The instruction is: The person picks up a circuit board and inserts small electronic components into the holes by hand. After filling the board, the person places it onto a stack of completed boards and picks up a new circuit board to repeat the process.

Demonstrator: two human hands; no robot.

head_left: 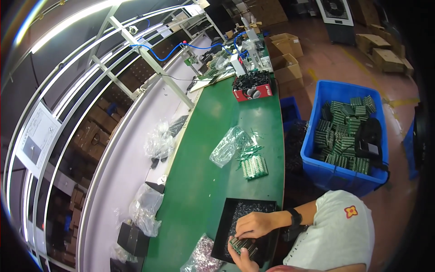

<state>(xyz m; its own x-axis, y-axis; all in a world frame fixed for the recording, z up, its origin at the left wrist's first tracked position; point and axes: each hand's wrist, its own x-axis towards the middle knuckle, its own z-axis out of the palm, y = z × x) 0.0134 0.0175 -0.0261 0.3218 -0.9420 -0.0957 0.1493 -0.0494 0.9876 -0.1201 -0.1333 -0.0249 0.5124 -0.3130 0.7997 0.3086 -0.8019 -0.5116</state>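
My left hand (245,260) grips a small green circuit board panel (244,245) covered with rows of light-coloured parts, its thumb lying across the face. Over the upper edge of that panel, my right hand (253,225) has its fingers pinched together; whatever they hold is too small to make out. A dark band circles the right wrist. Both hands are above a black tray (222,229), where many small dark pieces (242,209) lie. Beside the tray is a clear bag of small pinkish parts (204,256).
On the green bench (199,181) lie a stack of similar panels (254,167) and a clear plastic bag (230,147). Farther along stands a red box of black parts (252,86). A blue bin (308,154) full of panels stands at right; bagged parts (146,208) line the left ledge.
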